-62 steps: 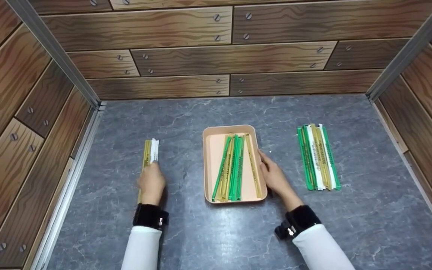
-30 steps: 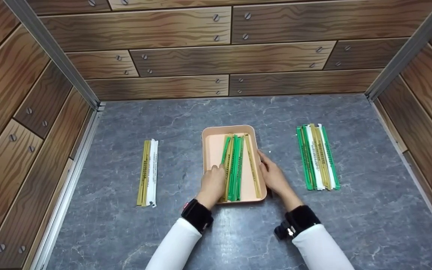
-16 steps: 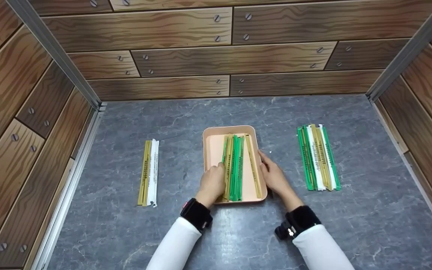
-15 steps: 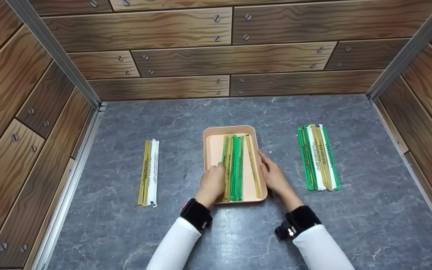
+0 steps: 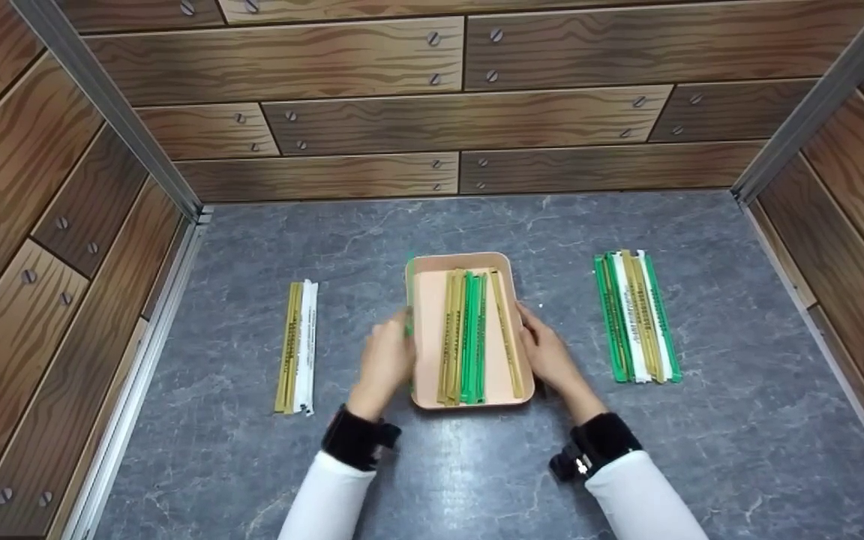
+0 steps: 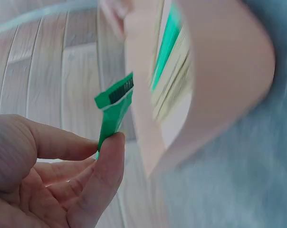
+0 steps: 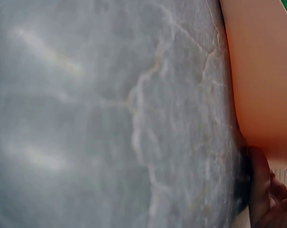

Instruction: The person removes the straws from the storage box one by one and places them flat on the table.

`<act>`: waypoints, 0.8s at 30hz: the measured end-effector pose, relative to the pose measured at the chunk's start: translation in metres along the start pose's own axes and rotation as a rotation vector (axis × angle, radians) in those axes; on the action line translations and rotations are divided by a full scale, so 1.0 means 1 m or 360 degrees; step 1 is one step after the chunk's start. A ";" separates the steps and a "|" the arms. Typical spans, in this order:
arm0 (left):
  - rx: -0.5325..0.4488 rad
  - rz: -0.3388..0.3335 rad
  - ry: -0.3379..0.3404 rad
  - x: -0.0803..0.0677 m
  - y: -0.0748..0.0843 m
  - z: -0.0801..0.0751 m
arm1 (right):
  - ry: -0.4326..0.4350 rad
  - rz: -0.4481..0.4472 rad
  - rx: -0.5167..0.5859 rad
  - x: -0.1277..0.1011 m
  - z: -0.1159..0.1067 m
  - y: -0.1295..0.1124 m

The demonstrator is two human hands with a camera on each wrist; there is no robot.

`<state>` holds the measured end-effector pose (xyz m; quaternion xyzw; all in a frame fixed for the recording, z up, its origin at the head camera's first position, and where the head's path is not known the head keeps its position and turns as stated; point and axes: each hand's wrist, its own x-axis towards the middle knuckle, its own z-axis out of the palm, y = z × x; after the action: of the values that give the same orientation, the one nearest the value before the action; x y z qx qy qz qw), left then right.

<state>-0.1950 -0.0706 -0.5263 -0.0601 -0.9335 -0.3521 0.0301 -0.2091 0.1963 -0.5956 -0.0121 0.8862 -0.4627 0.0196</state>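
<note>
In the head view, a peach tray (image 5: 426, 360) sits mid-table, bearing gold wrapped straws (image 5: 450, 337), green wrapped straws (image 5: 472, 337) and a lone gold straw (image 5: 507, 334) by its right wall. My left hand (image 5: 387, 356), at the tray's left rim, pinches one green wrapped straw (image 5: 410, 289). The left wrist view has that green straw (image 6: 115, 107) between thumb and forefinger, its flat printed end sticking up outside the tray wall (image 6: 224, 71). Against the tray's right outer wall rests my right hand (image 5: 548, 356), its fingers lying along it. Part of that hand is hidden.
Left of the tray lie gold straws (image 5: 289, 345) beside white straws (image 5: 306, 345). A row of green, white and gold wrapped straws (image 5: 637, 315) lies to the right. Wood-patterned walls (image 5: 372, 172) border the grey marbled table (image 5: 462, 480) at the back and sides.
My left hand went from the left pile into the tray, then came out leftward over the rim with the tray's leftmost green straw. My right hand and the tray have stayed put.
</note>
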 end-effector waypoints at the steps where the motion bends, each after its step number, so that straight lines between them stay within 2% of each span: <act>1: 0.0026 -0.0007 0.0046 0.000 -0.004 -0.006 | 0.0002 0.0000 -0.0002 0.000 0.000 0.000; 4: 0.0066 -0.0082 0.0113 0.000 -0.018 -0.024 | 0.0007 -0.0004 -0.0002 0.000 0.000 0.000; 11: 0.0257 -0.0372 0.0110 -0.005 -0.061 -0.051 | -0.0009 0.0002 0.0015 0.000 0.000 0.000; 18: 0.0375 -0.0548 0.0066 -0.009 -0.088 -0.060 | -0.0007 0.0015 0.0009 0.001 0.000 0.000; 21: 0.0393 -0.0584 0.0074 -0.009 -0.094 -0.060 | -0.0009 0.0015 0.0007 0.001 0.000 0.000; 24: 0.0445 -0.0576 0.0091 -0.009 -0.098 -0.057 | -0.0010 0.0016 0.0011 0.001 0.001 0.000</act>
<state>-0.1982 -0.1824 -0.5483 0.1230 -0.9676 -0.2204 0.0008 -0.2096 0.1957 -0.5958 -0.0092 0.8846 -0.4655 0.0249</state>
